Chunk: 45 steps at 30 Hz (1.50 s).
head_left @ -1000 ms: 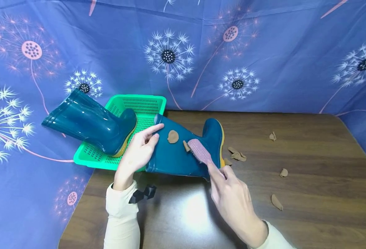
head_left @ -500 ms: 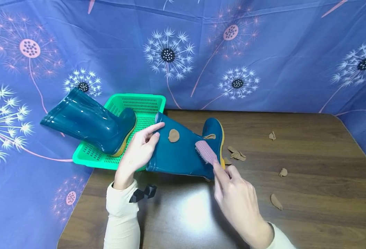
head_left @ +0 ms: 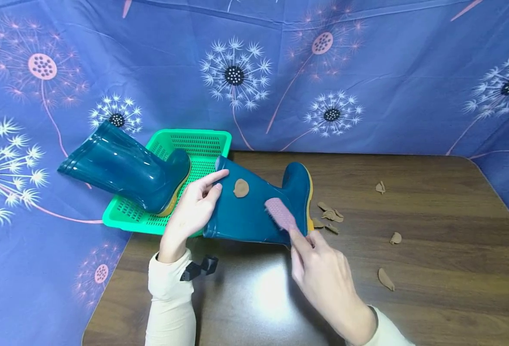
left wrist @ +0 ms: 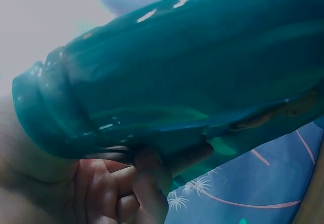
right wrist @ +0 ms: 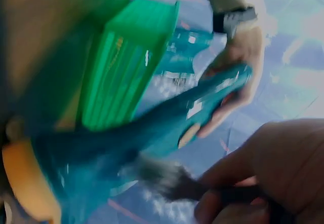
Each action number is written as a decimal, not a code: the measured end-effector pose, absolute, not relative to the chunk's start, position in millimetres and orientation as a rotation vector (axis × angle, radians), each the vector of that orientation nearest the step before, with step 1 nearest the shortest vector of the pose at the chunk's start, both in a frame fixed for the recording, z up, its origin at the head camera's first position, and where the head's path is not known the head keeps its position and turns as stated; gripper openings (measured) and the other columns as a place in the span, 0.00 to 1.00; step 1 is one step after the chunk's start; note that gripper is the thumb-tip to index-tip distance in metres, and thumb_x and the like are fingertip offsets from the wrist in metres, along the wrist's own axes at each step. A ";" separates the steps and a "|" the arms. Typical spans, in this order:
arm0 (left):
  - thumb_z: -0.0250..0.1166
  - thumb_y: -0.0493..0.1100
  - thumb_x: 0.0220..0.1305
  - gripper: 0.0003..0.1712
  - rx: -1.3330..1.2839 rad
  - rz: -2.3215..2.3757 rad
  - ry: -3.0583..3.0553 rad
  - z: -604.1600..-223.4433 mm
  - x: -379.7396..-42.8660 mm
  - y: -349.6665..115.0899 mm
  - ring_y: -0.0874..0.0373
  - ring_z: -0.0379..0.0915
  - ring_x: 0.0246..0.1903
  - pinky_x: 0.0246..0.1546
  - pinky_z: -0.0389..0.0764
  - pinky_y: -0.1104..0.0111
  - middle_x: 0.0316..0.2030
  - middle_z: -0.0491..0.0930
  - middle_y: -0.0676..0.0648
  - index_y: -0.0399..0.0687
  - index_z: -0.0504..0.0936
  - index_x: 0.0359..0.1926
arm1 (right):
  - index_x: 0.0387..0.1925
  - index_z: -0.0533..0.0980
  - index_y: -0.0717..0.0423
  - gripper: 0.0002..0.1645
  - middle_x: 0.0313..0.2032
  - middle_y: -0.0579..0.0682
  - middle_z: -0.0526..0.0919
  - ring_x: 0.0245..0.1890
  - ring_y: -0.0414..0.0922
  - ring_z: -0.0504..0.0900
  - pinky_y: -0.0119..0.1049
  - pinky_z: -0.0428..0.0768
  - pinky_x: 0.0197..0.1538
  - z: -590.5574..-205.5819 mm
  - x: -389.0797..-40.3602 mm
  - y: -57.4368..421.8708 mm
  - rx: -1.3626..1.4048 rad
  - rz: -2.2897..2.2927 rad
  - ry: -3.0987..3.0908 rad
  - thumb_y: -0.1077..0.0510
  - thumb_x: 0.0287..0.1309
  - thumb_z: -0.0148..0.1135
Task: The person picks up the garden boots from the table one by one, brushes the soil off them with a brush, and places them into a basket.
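Note:
A dark teal rubber boot (head_left: 247, 209) with a yellow sole lies on its side on the table. My left hand (head_left: 191, 206) grips it at the shaft opening, index finger and thumb lying on the rubber; the left wrist view shows other fingers curled below the boot (left wrist: 192, 67). In my right hand (head_left: 328, 281) is a pink brush (head_left: 281, 214), its bristles down on the shaft near the ankle. The brush head (right wrist: 159, 176) is blurred in the right wrist view. A round, flat brown piece (head_left: 241, 188) sticks to the shaft near my left fingers.
A green perforated basket (head_left: 200, 137) at the left holds a second teal boot (head_left: 126, 163), its shaft jutting over the side. Brown scraps (head_left: 331, 214) lie by the yellow sole, with several more (head_left: 385, 279) farther right. A blue dandelion-print cloth (head_left: 276, 77) hangs behind the table.
The brush went right along the shaft, then back left. A brown piece that was under it slid onto the ankle and now lies on the table beside the sole. My left hand stayed put.

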State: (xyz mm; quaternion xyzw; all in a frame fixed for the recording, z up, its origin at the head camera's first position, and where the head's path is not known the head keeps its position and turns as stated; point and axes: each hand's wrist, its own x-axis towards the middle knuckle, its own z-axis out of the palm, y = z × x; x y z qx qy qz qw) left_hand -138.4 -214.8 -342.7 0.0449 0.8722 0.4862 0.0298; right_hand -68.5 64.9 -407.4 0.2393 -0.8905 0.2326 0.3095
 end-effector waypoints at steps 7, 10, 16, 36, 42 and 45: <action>0.50 0.44 0.85 0.27 0.155 1.503 2.700 -342.8 -140.4 -212.9 0.46 0.85 0.53 0.49 0.85 0.61 0.68 0.80 0.39 0.53 0.69 0.80 | 0.53 0.88 0.58 0.20 0.28 0.49 0.79 0.14 0.33 0.61 0.29 0.61 0.15 -406.5 -75.9 66.6 0.653 0.668 -2.320 0.64 0.58 0.71; 0.49 0.44 0.85 0.27 0.154 1.512 2.699 -342.5 -140.4 -212.9 0.46 0.85 0.51 0.48 0.84 0.61 0.65 0.81 0.38 0.53 0.69 0.80 | 0.52 0.89 0.59 0.18 0.26 0.50 0.78 0.15 0.33 0.57 0.29 0.59 0.14 -405.5 -79.6 65.6 0.640 0.652 -2.317 0.64 0.59 0.70; 0.49 0.43 0.85 0.27 0.155 1.510 2.707 -342.1 -140.0 -212.3 0.45 0.84 0.51 0.51 0.85 0.56 0.62 0.82 0.37 0.52 0.69 0.80 | 0.55 0.88 0.58 0.20 0.26 0.50 0.78 0.15 0.35 0.60 0.29 0.59 0.16 -399.8 -92.1 56.3 0.650 0.732 -2.219 0.64 0.62 0.70; 0.51 0.43 0.84 0.27 0.128 1.467 2.755 -343.7 -138.3 -209.2 0.46 0.83 0.45 0.50 0.84 0.56 0.50 0.84 0.35 0.53 0.71 0.79 | 0.63 0.84 0.53 0.27 0.30 0.50 0.79 0.16 0.36 0.66 0.24 0.62 0.17 -408.7 -104.0 32.0 0.750 0.787 -2.200 0.65 0.62 0.72; 0.50 0.44 0.85 0.27 0.134 1.501 2.718 -343.5 -139.1 -208.7 0.44 0.85 0.55 0.56 0.86 0.50 0.66 0.81 0.39 0.53 0.70 0.79 | 0.60 0.86 0.54 0.24 0.30 0.52 0.80 0.15 0.40 0.69 0.31 0.67 0.15 -413.8 -106.9 32.1 0.659 0.767 -2.160 0.66 0.61 0.71; 0.50 0.43 0.84 0.27 0.119 1.483 2.736 -342.9 -138.0 -208.4 0.45 0.84 0.51 0.53 0.85 0.53 0.56 0.85 0.36 0.53 0.71 0.79 | 0.61 0.85 0.55 0.25 0.31 0.52 0.80 0.17 0.39 0.69 0.28 0.66 0.16 -414.4 -105.5 30.8 0.727 0.840 -2.159 0.66 0.62 0.71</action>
